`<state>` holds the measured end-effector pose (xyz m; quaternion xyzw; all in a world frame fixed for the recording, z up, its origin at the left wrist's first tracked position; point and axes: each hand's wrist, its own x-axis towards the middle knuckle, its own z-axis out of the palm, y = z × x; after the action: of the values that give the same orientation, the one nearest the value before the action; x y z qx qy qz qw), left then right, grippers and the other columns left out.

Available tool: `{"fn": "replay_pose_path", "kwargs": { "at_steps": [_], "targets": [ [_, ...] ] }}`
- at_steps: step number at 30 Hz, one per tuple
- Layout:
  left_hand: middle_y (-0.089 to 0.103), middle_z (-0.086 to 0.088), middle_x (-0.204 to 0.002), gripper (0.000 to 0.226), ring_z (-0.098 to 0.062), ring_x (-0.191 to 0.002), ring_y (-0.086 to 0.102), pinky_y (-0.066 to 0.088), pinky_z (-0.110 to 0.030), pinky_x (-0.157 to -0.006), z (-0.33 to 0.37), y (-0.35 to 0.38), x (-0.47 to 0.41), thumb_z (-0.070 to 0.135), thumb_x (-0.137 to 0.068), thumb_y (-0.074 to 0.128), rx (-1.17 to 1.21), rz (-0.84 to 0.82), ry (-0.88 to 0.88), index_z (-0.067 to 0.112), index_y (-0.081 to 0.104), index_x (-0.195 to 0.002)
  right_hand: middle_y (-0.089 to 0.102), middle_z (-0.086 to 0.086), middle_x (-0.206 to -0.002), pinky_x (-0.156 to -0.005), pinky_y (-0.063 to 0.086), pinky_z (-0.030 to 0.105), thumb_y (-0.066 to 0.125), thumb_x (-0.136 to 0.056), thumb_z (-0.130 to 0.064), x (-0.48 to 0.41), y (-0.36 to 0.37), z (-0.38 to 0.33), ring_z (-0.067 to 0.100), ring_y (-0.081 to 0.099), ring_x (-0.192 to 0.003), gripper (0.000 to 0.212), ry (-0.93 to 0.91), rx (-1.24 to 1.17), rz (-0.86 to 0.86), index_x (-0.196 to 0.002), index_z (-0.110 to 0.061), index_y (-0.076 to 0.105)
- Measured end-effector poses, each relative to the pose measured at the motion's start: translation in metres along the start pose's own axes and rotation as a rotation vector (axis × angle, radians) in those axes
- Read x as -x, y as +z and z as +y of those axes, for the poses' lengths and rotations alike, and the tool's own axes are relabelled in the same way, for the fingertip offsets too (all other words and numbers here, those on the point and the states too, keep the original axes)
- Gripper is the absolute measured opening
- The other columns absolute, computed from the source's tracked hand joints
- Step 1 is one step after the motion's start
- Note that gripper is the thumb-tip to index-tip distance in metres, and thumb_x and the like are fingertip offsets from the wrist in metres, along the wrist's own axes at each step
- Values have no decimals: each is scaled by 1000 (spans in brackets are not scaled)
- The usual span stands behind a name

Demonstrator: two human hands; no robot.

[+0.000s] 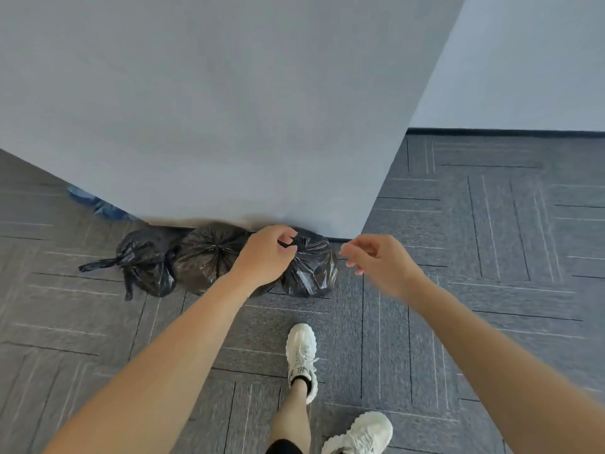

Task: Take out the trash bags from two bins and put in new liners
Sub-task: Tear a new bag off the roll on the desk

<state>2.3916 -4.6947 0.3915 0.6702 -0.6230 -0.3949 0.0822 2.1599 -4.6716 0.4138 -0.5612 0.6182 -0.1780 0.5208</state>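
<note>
Three black trash bags, each tied shut, lie in a row on the grey patterned carpet (458, 240), pushed against the foot of a pale wall panel (229, 109).

1. The left bag (147, 267) has its knotted tails trailing out to the left across the carpet.
2. The middle bag (209, 253) is gathered to a point at its top and touches both neighbours.
3. The right bag (311, 270) sits near the corner of the wall panel, with glossy creases running down from its gathered neck.

The person stands over the row with both bare arms reaching forward and down.

- The left hand (265, 253) is at the top of the right bag. Its fingers are curled and, with the thumb, pinch the bunched plastic at the neck. The wrist and forearm cover the near part of the seam between the middle bag and the right bag.
- The right hand (376, 260) hangs just to the right of the right bag, clear of it. Its fingers are loosely curled and slightly parted, with nothing between them. The fingertips are blurred.

Below the arms, one white sneaker (301, 355) points toward the bags and a second white sneaker (360, 434) is at the lower edge of the view. A blue object (95, 201) shows partly at the base of the wall panel's left end; what it is cannot be told.
</note>
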Motion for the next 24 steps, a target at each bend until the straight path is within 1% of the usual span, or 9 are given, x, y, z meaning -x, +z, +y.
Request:
{"fn": "replay_pose_path", "kwargs": {
  "at_steps": [2, 6, 10, 13, 15, 17, 19, 21, 24],
  "targets": [
    [64, 5, -112, 25, -9, -88, 60, 44, -18, -79, 40, -9, 22, 23, -95, 58, -21, -14, 62, 21, 62, -120, 73, -6, -78, -76, 57, 49, 57, -96, -39, 36, -26, -14, 31, 69, -78, 22, -34, 6, 36, -89, -25, 72],
    [65, 13, -107, 21, -3, -93, 62, 48, -21, -84, 131, -24, 66, 27, -96, 58, -16, -9, 217, 25, 65, -115, 69, -8, -69, -71, 55, 48, 55, -97, -33, 116, -91, -32, 30, 64, -66, 26, -99, -23, 172, -81, -21, 73],
    [67, 19, -100, 16, 2, -92, 62, 48, -19, -82, 227, -36, 109, 29, -94, 60, 14, -56, 410, 28, 69, -108, 65, -7, -63, -63, 49, 33, 51, -100, -26, 211, -172, -43, 11, 55, -58, 31, -103, -108, 442, -79, -19, 72],
    [69, 20, -92, 11, 1, -87, 64, 48, -19, -78, 294, -41, 128, 30, -93, 63, 37, -115, 570, 30, 71, -100, 66, -6, -64, -62, 49, 26, 50, -101, -25, 279, -226, -49, 9, 56, -56, 31, -67, -153, 667, -80, -18, 73],
    [70, 20, -86, 8, 0, -84, 65, 46, -17, -75, 337, -38, 136, 29, -92, 65, 73, -193, 657, 32, 71, -95, 66, -5, -64, -61, 50, 18, 54, -100, -22, 323, -253, -53, 8, 57, -56, 28, -42, -180, 817, -81, -16, 73],
    [70, 21, -85, 8, 0, -84, 66, 47, -17, -77, 382, -31, 143, 27, -92, 65, 81, -285, 762, 33, 71, -93, 67, -6, -64, -62, 51, 14, 58, -98, -19, 365, -271, -56, 5, 59, -56, 23, -24, -194, 962, -81, -16, 73],
    [70, 24, -85, 10, 1, -83, 66, 46, -14, -75, 431, -19, 151, 26, -93, 63, 65, -367, 890, 33, 70, -91, 67, -7, -63, -63, 52, 15, 60, -96, -15, 405, -284, -53, 5, 59, -56, 20, 4, -203, 1105, -80, -17, 73],
    [68, 26, -84, 10, 3, -82, 65, 43, -7, -66, 484, 0, 161, 27, -94, 62, 41, -454, 1000, 34, 69, -91, 67, -7, -63, -63, 52, 17, 61, -95, -14, 444, -294, -46, 5, 59, -57, 22, 28, -212, 1238, -78, -20, 73],
    [69, 24, -84, 9, 5, -79, 64, 41, -8, -62, 556, 34, 183, 28, -94, 62, 31, -581, 1124, 34, 69, -93, 69, -6, -66, -62, 51, 15, 61, -95, -13, 495, -308, -37, 6, 60, -58, 32, 37, -231, 1399, -71, -28, 75]
  ]
}}
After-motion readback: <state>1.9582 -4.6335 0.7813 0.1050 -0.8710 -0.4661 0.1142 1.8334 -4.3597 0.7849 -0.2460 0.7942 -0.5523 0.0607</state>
